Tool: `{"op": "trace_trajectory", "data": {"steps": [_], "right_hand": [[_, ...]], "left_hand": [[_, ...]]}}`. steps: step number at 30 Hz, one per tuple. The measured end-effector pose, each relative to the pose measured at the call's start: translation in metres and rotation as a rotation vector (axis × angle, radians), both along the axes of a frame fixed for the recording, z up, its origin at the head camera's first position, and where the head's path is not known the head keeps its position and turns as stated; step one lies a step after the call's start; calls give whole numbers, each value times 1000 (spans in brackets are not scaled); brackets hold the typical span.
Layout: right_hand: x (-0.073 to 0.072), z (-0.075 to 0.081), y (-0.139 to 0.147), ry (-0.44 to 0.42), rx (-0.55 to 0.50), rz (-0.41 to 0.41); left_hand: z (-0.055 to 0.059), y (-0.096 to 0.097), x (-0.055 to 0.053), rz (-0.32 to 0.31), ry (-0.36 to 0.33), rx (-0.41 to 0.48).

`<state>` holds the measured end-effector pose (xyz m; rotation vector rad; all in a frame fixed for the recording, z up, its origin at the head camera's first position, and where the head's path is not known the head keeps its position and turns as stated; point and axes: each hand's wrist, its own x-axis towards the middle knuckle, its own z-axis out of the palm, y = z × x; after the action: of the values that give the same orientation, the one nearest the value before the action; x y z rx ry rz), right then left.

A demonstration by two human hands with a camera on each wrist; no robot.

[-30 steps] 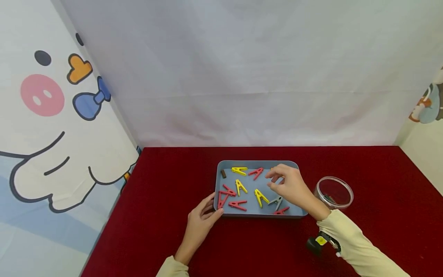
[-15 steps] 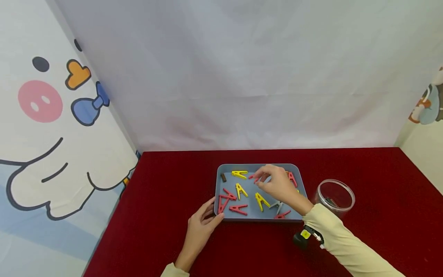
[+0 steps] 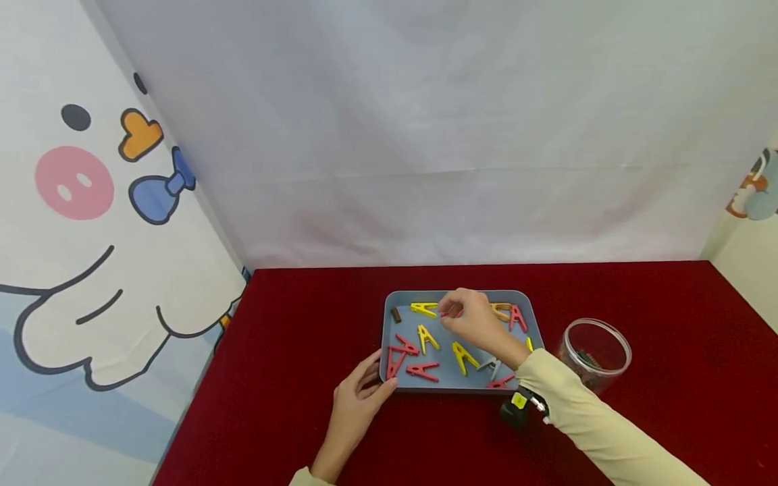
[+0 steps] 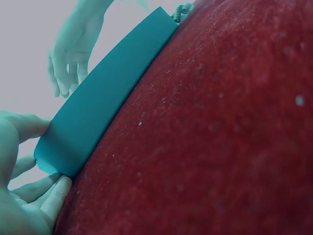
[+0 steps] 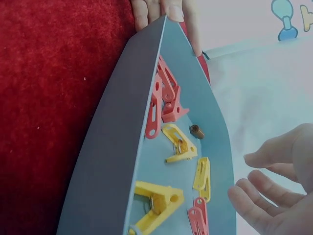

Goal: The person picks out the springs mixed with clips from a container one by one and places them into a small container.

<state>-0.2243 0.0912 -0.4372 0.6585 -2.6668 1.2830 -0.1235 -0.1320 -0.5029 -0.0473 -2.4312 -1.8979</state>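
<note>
A grey-blue tray (image 3: 446,390) holds several plastic clothespins. My left hand (image 3: 355,405) grips its near left corner, the thumb (image 4: 32,126) at one edge and fingers below. My right hand (image 3: 477,324) hovers over the back middle of the tray, fingers bent and apart from the thumb; nothing shows between them in the right wrist view. Under it lies a partly hidden red clothespin (image 5: 198,218). Beside that is a yellow clothespin (image 3: 423,309). A grey clothespin (image 3: 491,366) lies near the front right, and a small brown cylinder (image 3: 396,315) at the back left.
Right of the tray stands a clear round jar (image 3: 595,347) with small dark coiled pieces inside. Red cloth (image 3: 304,324) covers the table. A white curtain (image 3: 425,135) hangs behind, with a cartoon-printed panel (image 3: 91,270) on the left.
My right hand has moved left across the tray, uncovering a red and an orange clothespin at the back right. My left hand keeps its hold on the corner.
</note>
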Motion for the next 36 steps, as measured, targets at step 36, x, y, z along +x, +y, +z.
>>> {"op": "trace_trajectory", "data": {"steps": [36], "right_hand": [[-39, -25, -60, -49, 131, 104]], "left_hand": [[28, 6, 4, -28, 10, 15]]}}
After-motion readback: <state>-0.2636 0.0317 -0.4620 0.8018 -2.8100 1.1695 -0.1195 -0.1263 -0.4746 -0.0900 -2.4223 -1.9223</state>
